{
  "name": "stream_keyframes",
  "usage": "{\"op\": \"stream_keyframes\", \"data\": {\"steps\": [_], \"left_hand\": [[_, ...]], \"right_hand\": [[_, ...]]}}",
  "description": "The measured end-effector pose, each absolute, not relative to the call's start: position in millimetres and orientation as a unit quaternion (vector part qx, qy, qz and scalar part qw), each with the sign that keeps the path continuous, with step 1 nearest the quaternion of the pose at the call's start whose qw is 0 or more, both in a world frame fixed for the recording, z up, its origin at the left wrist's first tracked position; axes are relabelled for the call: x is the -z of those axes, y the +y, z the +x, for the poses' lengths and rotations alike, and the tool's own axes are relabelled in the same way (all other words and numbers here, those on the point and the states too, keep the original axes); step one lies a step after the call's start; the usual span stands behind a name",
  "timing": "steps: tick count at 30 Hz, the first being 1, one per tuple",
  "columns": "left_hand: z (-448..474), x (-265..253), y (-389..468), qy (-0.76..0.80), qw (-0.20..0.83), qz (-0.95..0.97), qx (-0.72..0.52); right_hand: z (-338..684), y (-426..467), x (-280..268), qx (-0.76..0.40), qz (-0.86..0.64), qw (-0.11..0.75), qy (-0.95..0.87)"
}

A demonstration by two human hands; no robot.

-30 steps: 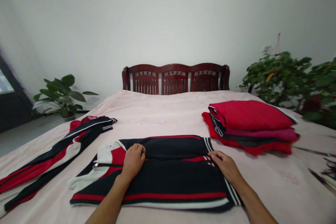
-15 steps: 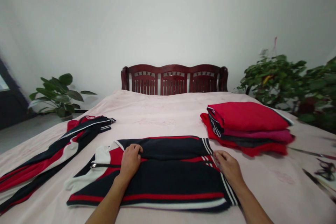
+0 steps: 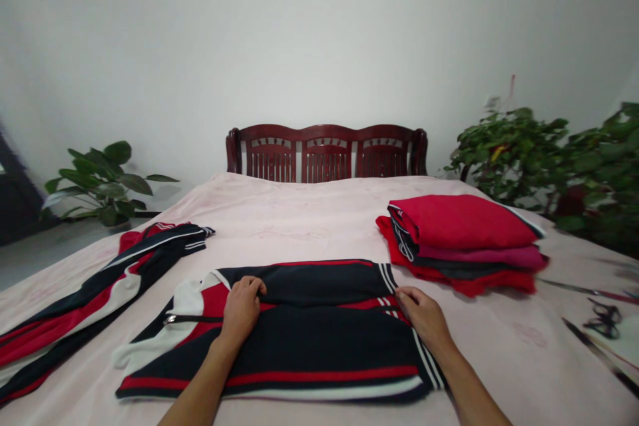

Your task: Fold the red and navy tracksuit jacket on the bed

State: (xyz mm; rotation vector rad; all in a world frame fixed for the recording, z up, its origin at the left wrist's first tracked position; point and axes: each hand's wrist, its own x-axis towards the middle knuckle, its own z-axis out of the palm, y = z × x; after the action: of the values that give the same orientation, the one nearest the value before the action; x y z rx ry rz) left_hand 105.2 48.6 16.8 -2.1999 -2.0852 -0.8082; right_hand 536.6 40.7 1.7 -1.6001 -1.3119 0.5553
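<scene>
A navy track jacket with red and white panels lies folded flat on the bed, its collar and zip pull to the left and its striped hem to the right. My left hand rests on the jacket's chest near the zip, fingers curled down onto the fabric. At the other end, my right hand pinches the striped hem between thumb and fingers. What lies under my left fingertips is hidden.
Folded clothes, topped by a red one, are stacked at the right. A long striped garment stretches along the left side. Thin dark items, including glasses, lie at the far right on the pink bedsheet. Leafy plants flank the bed.
The whole view has shifted slightly, so everything appears a little further left. Both hands keep their places on the jacket, which looks the same.
</scene>
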Motion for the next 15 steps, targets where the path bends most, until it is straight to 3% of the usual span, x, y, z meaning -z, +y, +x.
{"op": "stream_keyframes", "data": {"steps": [15], "left_hand": [[103.1,-15.6,50.7,-0.666,-0.008,-0.701,0.253]], "right_hand": [[539.0,43.8,-0.4,-0.255,-0.631,0.537,-0.498]]}}
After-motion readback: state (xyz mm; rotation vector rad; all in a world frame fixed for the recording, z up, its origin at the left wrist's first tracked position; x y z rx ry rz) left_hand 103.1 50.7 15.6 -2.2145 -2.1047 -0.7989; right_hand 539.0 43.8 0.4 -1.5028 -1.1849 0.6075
